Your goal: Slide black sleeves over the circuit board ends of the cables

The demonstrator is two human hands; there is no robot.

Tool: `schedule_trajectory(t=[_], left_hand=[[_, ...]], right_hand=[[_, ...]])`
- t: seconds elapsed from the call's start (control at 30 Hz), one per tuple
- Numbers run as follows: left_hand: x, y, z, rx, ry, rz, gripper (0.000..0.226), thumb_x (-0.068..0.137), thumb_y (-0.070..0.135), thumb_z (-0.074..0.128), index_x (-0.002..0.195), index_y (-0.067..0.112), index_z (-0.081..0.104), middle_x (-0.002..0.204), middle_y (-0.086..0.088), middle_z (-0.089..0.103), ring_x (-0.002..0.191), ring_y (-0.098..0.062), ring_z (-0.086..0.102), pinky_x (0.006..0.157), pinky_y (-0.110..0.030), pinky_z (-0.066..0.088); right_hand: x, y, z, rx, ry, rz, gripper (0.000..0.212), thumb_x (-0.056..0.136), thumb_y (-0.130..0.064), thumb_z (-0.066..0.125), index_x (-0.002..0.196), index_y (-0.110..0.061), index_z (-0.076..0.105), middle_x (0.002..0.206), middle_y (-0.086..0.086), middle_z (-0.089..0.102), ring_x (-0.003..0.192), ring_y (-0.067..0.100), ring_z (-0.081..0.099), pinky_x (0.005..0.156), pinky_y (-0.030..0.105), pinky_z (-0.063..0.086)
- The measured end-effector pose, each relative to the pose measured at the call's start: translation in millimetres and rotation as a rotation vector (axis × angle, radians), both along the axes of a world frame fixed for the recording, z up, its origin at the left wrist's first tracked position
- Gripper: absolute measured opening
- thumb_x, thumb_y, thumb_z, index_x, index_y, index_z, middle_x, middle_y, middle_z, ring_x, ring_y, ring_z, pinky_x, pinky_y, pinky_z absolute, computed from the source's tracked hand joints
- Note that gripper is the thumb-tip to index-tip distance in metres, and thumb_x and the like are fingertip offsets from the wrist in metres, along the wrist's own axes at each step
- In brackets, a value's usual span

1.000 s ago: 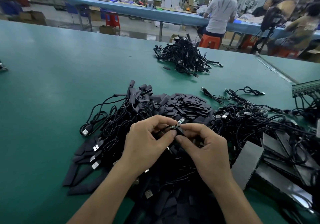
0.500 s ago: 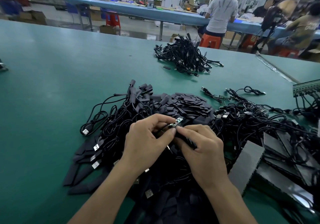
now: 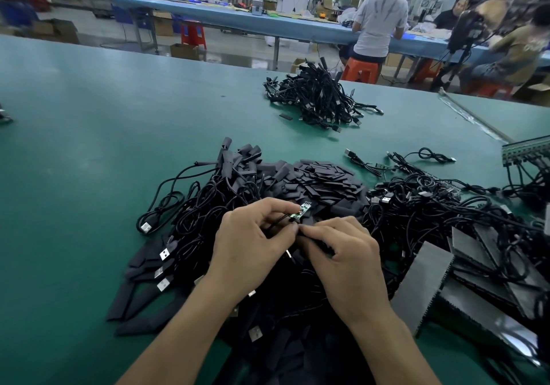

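Currently we are observing the left hand (image 3: 253, 241) pinching a thin black cable (image 3: 275, 223) just behind its circuit board (image 3: 301, 210), the grip clenching on the cable between thumb and forefinger. The board is showing bare and green, tilting upward, directly over the near edge of the sleeve pile (image 3: 321, 179). The right hand (image 3: 345, 253) is meeting the left at the fingertips, its grip pinching a black sleeve (image 3: 308, 221) right at the board's cable end. The sleeve is lying largely hidden beneath the fingers, and we are unable to tell whether it is covering any of the board. A left tangle (image 3: 190, 206) of cables is lying beside the sleeve pile, a right tangle (image 3: 431, 206) is lying on its other side, and a far bundle (image 3: 318, 98) is sitting well beyond it on the green worktop (image 3: 89, 146).
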State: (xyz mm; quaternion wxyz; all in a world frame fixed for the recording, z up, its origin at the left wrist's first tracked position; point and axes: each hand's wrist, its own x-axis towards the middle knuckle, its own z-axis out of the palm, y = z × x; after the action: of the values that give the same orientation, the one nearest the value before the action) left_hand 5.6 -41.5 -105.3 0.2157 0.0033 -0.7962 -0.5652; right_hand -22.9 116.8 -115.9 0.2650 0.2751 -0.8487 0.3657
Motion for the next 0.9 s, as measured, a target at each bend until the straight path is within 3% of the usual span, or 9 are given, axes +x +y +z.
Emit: schedule_trajectory(t=[0.17, 0.23, 0.33, 0.47, 0.53, 0.67, 0.73, 0.83, 0.9], left_hand=[[-1.2, -1.1, -0.2, -0.016, 0.029, 0.014, 0.029, 0.083, 0.010, 0.077, 0.097, 0.035, 0.076, 0.083, 0.015, 0.075, 0.081, -0.004, 0.071, 0.076, -0.027, 0.060], [-0.9, -1.2, 0.3, -0.025, 0.044, 0.038, 0.030, 0.083, 0.009, 0.077, 0.097, 0.035, 0.076, 0.082, 0.015, 0.074, 0.079, -0.005, 0.071, 0.073, -0.024, 0.059], [0.8, -0.5, 1.8, -0.034, 0.041, 0.048, 0.029, 0.082, 0.010, 0.078, 0.096, 0.036, 0.076, 0.079, 0.015, 0.073, 0.071, -0.010, 0.069, 0.068, -0.025, 0.059], [1.3, 1.5, 3.5, 0.024, 0.040, 0.055, 0.027, 0.083, 0.012, 0.078, 0.098, 0.034, 0.076, 0.079, 0.013, 0.074, 0.065, -0.019, 0.069, 0.064, -0.037, 0.060], [0.9, 2.1, 4.1, 0.026, 0.053, 0.093, 0.028, 0.085, 0.011, 0.075, 0.097, 0.036, 0.075, 0.076, 0.014, 0.073, 0.059, -0.020, 0.067, 0.058, -0.042, 0.058], [0.3, 2.3, 4.1, -0.004, 0.077, 0.143, 0.031, 0.088, 0.011, 0.071, 0.097, 0.040, 0.073, 0.076, 0.018, 0.071, 0.054, -0.024, 0.063, 0.053, -0.043, 0.055], [-0.5, 1.7, 3.6, -0.011, 0.085, 0.161, 0.031, 0.089, 0.009, 0.069, 0.099, 0.038, 0.072, 0.077, 0.017, 0.071, 0.052, -0.022, 0.062, 0.051, -0.041, 0.054], [-1.5, 0.6, 2.6, -0.006, 0.087, 0.191, 0.031, 0.093, 0.007, 0.065, 0.100, 0.037, 0.069, 0.079, 0.018, 0.070, 0.053, -0.010, 0.065, 0.049, -0.023, 0.053], [-1.6, -0.1, 2.5, -0.004, 0.084, 0.202, 0.030, 0.095, 0.008, 0.063, 0.103, 0.036, 0.068, 0.079, 0.018, 0.069, 0.055, -0.006, 0.066, 0.050, -0.014, 0.049]], right_hand=[[-0.5, 0.2, 3.4, -0.034, -0.098, -0.013, 0.028, 0.082, -0.048, 0.071, 0.100, -0.027, 0.078, 0.091, -0.019, 0.070, 0.090, 0.006, 0.060, 0.079, 0.039, 0.052], [-3.6, 2.6, 5.3, -0.047, -0.157, -0.083, 0.028, 0.088, -0.045, 0.062, 0.103, -0.027, 0.076, 0.094, -0.020, 0.069, 0.094, 0.007, 0.059, 0.083, 0.038, 0.052], [-11.9, 3.3, 9.6, 0.120, -0.224, -0.267, 0.024, 0.094, -0.034, 0.060, 0.111, -0.025, 0.074, 0.105, -0.009, 0.070, 0.102, 0.017, 0.059, 0.091, 0.040, 0.048], [-20.4, -9.4, 19.2, 0.419, -0.381, -0.435, 0.041, 0.093, -0.060, 0.046, 0.112, -0.032, 0.070, 0.107, -0.004, 0.063, 0.106, 0.022, 0.052, 0.088, 0.039, 0.039], [-24.5, -15.5, 22.2, 0.464, -0.434, -0.433, 0.040, 0.089, -0.065, 0.051, 0.110, -0.036, 0.070, 0.108, -0.005, 0.061, 0.110, 0.022, 0.050, 0.088, 0.039, 0.036], [-25.7, -17.7, 22.2, 0.257, -0.422, -0.353, 0.015, 0.088, -0.043, 0.067, 0.102, -0.038, 0.072, 0.103, -0.012, 0.064, 0.107, 0.017, 0.054, 0.083, 0.035, 0.031], [-23.4, -14.1, 19.0, 0.074, -0.381, -0.300, 0.007, 0.090, -0.031, 0.069, 0.095, -0.035, 0.072, 0.090, -0.018, 0.067, 0.093, 0.005, 0.061, 0.084, 0.032, 0.042], [-21.2, -6.1, 15.7, -0.185, -0.382, -0.215, 0.010, 0.090, -0.018, 0.071, 0.094, -0.027, 0.073, 0.078, -0.024, 0.065, 0.082, -0.011, 0.062, 0.072, 0.006, 0.047], [-20.4, -1.8, 12.2, -0.169, -0.403, -0.202, 0.011, 0.090, -0.018, 0.072, 0.098, -0.023, 0.076, 0.082, -0.024, 0.067, 0.084, -0.012, 0.062, 0.072, 0.001, 0.045]])
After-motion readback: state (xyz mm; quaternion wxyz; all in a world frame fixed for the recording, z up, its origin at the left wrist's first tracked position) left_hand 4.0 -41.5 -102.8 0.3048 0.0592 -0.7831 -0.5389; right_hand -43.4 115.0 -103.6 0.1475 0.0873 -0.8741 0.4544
